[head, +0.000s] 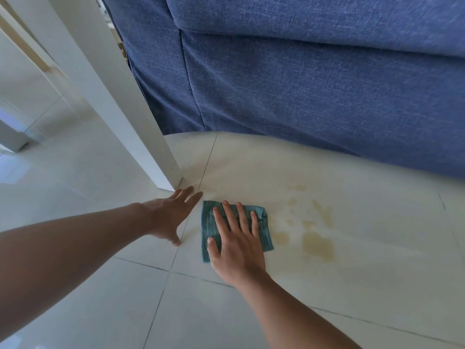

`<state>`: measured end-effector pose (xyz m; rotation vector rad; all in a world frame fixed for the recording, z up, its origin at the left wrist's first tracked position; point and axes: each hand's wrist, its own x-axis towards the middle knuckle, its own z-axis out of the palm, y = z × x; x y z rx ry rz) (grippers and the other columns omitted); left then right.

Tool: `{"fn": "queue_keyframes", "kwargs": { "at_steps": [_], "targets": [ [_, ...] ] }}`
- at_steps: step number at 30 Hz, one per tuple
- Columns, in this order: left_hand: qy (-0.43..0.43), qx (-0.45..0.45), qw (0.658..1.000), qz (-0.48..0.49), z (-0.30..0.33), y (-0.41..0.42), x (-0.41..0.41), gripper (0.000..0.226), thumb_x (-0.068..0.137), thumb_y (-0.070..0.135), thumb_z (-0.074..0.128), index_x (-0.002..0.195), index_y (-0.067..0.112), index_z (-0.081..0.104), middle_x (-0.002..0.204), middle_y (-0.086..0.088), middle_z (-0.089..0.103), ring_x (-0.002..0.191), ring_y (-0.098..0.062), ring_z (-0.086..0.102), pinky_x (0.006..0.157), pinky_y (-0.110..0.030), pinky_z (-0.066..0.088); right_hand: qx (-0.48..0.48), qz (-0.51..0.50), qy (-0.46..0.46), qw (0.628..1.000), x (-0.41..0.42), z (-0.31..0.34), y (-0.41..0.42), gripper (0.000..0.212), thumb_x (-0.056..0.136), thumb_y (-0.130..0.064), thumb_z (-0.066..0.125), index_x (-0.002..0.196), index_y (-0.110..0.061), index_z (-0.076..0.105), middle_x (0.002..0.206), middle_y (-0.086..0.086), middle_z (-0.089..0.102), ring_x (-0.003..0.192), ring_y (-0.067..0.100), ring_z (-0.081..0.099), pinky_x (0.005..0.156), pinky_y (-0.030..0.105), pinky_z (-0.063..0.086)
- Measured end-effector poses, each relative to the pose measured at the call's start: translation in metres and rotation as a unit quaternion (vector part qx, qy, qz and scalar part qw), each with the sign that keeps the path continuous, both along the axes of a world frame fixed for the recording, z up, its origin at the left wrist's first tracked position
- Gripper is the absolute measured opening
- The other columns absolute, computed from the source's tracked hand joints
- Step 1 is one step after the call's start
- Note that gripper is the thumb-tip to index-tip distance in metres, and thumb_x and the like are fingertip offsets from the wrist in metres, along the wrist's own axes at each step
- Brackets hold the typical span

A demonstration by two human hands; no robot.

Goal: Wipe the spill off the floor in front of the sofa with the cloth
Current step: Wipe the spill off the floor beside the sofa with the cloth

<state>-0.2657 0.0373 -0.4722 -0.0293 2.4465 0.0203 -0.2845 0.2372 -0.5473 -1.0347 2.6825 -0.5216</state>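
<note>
A folded teal cloth [261,230] lies flat on the white tiled floor [352,285]. My right hand [236,248] presses down on it with fingers spread. Just right of the cloth, a yellowish-brown spill [318,244] stains the tile in several blotches and streaks, in front of the blue sofa [314,91]. My left hand [173,215] rests flat on the floor left of the cloth, fingers apart, holding nothing.
A white table leg [141,137] stands on the floor just beyond my left hand, close to the sofa's corner. More white furniture legs [15,137] show at the far left. Dark grout lines cross the tiles.
</note>
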Motion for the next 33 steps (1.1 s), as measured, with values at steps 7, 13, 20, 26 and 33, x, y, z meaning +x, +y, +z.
{"fn": "queue_keyframes", "kwargs": {
  "at_steps": [7,13,20,26,33],
  "targets": [
    [-0.036,-0.076,0.996,-0.035,0.0,0.009,-0.008,0.123,0.082,0.043,0.076,0.156,0.016,-0.02,0.164,-0.015,-0.02,0.153,-0.033,0.007,0.111,-0.042,0.041,-0.007,-0.01,-0.007,1.0,0.018,0.002,0.015,0.069,0.096,-0.049,0.029,0.16,-0.028,0.016,0.17,-0.004,0.004,0.156,0.02,-0.008,0.123,0.05,-0.004],
    [0.025,-0.107,0.992,-0.058,0.003,0.017,-0.028,0.083,0.098,0.047,0.048,0.158,0.015,-0.001,0.165,-0.011,0.008,0.143,-0.032,0.037,0.108,-0.047,0.044,-0.017,-0.026,-0.018,0.999,0.029,0.001,0.023,0.068,0.096,-0.049,0.031,0.16,-0.029,0.017,0.17,-0.006,0.005,0.156,0.018,-0.008,0.123,0.049,-0.005],
    [0.008,-0.07,0.991,-0.112,-0.002,0.042,-0.068,0.084,0.1,0.044,0.045,0.158,0.018,-0.01,0.166,-0.006,-0.017,0.153,-0.027,0.006,0.112,-0.045,0.038,-0.015,-0.04,-0.019,0.999,0.037,0.004,0.055,0.066,0.097,-0.051,0.032,0.159,-0.032,0.018,0.169,-0.01,0.004,0.155,0.015,-0.009,0.123,0.047,-0.004],
    [0.023,-0.027,0.992,-0.117,-0.007,0.069,-0.101,0.084,0.1,0.053,0.039,0.157,0.018,-0.012,0.165,-0.002,-0.022,0.154,-0.025,-0.001,0.117,-0.047,0.03,0.026,-0.086,-0.006,0.996,0.028,-0.002,0.135,0.068,0.094,-0.052,0.044,0.157,-0.033,0.027,0.167,-0.012,0.017,0.156,0.016,0.008,0.122,0.048,0.008],
    [0.01,-0.022,0.991,-0.131,-0.008,0.084,-0.113,0.096,0.093,0.065,0.043,0.157,0.021,-0.013,0.163,0.002,-0.027,0.154,-0.024,-0.006,0.114,-0.047,0.035,0.094,-0.22,0.015,0.971,-0.004,-0.005,0.222,0.072,0.092,-0.054,0.036,0.16,-0.034,0.018,0.168,-0.012,0.011,0.156,0.016,0.005,0.124,0.046,0.004]
  ]
}}
